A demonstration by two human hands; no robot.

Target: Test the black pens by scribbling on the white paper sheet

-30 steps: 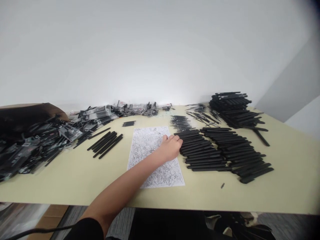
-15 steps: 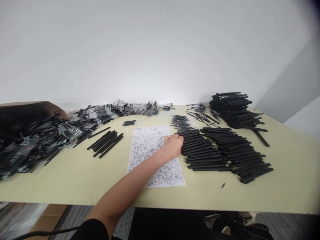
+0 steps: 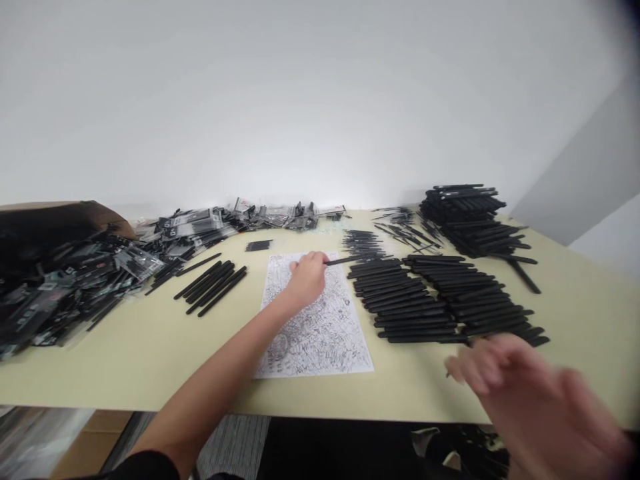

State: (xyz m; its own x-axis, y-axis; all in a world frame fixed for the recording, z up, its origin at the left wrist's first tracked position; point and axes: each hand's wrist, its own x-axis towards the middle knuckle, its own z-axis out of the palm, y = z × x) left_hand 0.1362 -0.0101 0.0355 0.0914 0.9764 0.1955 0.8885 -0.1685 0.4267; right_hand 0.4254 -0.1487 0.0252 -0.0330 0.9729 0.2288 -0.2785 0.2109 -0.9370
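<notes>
Black pen (image 3: 345, 259) in the left hand (image 3: 309, 275), above the upper part of the scribbled paper sheet (image 3: 320, 340). Left fingers closed around 1 end; the other end points right, toward the sorted thin black rods (image 3: 361, 244); can't tell if it touches them.

Right hand (image 3: 520, 387) blurred at the front right, thumb apart, fingers loosely curled; can't tell whether it holds anything. It's next to the near end of the right pen row (image 3: 475, 293); left pen row (image 3: 400, 297) sits beside that, so 2 rows.

Step looks like single-pen handling at the sheet, pick-up or put-down unclear. Next move probably calls for a firm grip and keeping the free end clear of the thin rods and the left row.

Containers: cardboard box (image 3: 100, 215), far left, opening toward the table, interior dark; clear-sleeved packets (image 3: 60, 287) heaped at its mouth. Clear plastic sleeves (image 3: 275, 217) along the wall, some with dark contents, too small to identify. Loose thicker pens (image 3: 210, 287) left of the sheet; pen stack (image 3: 460, 213) back right.
</notes>
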